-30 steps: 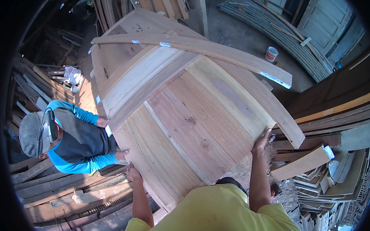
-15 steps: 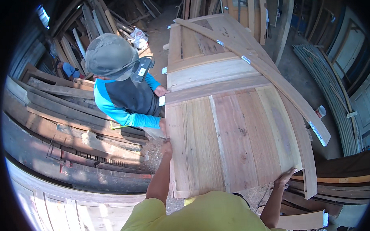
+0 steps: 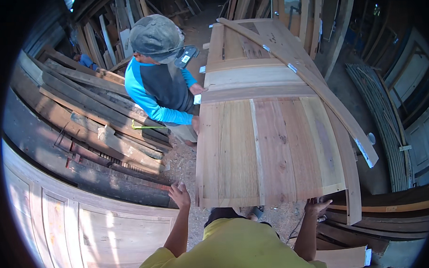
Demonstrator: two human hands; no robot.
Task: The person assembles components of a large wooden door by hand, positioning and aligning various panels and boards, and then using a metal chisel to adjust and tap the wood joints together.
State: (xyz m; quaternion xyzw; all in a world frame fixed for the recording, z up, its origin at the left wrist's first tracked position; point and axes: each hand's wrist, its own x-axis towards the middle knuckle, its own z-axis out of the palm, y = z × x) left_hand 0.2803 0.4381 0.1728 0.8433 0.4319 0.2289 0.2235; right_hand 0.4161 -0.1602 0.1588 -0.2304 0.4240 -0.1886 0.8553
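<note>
A large wooden door (image 3: pixel 267 146) of joined planks lies flat at about waist height and stretches away from me. A long curved batten (image 3: pixel 316 83) is fixed slantwise across its right side. My right hand (image 3: pixel 316 207) grips the door's near edge at the right corner, fingers curled under it. My left hand (image 3: pixel 180 194) is raised with fingers apart just left of the near left corner; I cannot tell if it touches the wood. A co-worker (image 3: pixel 161 84) in a grey cap and blue-and-dark shirt holds the door's left edge with both hands.
Rough planks and beams (image 3: pixel 95 114) are stacked along the left. A pale panelled door (image 3: pixel 85 233) lies at lower left. Bent wooden strips (image 3: pixel 384 114) and leaning doors (image 3: pixel 411 75) fill the right side. Sawdust covers the floor (image 3: pixel 182 163) between me and the co-worker.
The door has swung from slantwise to pointing straight away from me. The co-worker now stands at its left middle. My left hand has come off the door's edge.
</note>
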